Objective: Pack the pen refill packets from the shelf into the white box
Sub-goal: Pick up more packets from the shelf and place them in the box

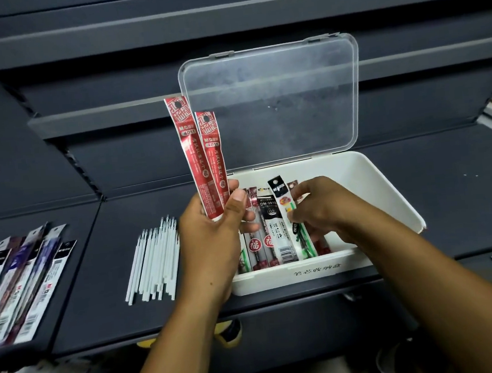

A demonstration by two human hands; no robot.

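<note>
Gripping two red refill packets [203, 160] upright, left hand [213, 234] hovered at left edge of white box [373, 180]; right hand [321, 206] pinched black-and-white packet [282, 213] inside box; other packets [22, 283] lay on shelf [98, 290], far left.

We see a stationery shop, tiered dark display shelves [118, 117], barcoded refill packets [22, 283] with hang holes

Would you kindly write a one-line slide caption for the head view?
Left hand holds two red packets upright while right hand holds a black-topped packet in the open white box.
</note>
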